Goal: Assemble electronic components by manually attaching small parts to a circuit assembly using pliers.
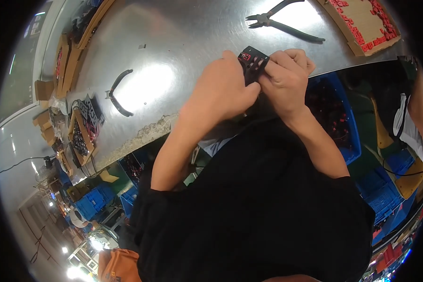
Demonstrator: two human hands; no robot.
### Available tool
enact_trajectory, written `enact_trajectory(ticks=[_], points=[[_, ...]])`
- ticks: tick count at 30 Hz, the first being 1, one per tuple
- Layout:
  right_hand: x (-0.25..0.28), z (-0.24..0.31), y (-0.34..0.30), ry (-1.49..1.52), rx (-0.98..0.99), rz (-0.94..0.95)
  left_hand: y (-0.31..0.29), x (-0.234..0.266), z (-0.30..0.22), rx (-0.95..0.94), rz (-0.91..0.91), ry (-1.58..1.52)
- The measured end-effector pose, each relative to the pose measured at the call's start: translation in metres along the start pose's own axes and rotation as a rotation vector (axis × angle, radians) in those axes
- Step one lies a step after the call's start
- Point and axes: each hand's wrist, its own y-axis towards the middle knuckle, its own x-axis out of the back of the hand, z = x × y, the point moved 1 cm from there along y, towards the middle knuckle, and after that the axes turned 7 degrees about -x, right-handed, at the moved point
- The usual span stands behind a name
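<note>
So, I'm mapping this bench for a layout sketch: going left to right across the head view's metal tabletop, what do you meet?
Cardboard trays of dark parts → black-handled cutters → left hand → small black part held in both hands → right hand → cardboard tray of red pieces.

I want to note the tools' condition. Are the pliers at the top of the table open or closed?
Open. The pliers lie flat on the metal table, handles spread apart and tips slightly parted, untouched by either hand.

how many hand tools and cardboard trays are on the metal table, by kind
pliers, black handles: 2 (one at the top, one to the left)
cardboard tray with small red parts: 1
black part with red bits, held in both hands: 1
total: 4
</note>
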Motion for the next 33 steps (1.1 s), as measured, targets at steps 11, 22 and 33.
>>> enact_trajectory(ticks=[11, 22, 33], points=[[0.005, 0.002, -0.017, 0.017, -0.142, 0.048, 0.000, -0.004, 0.004, -0.070, 0.018, 0.124], [-0.003, -0.001, -0.024, 0.053, -0.192, -0.065, -0.002, -0.016, -0.002, -0.087, -0.014, 0.158], [0.047, -0.015, -0.030, -0.185, -0.208, -0.064, -0.010, -0.028, 0.001, -0.221, -0.149, 0.483]])
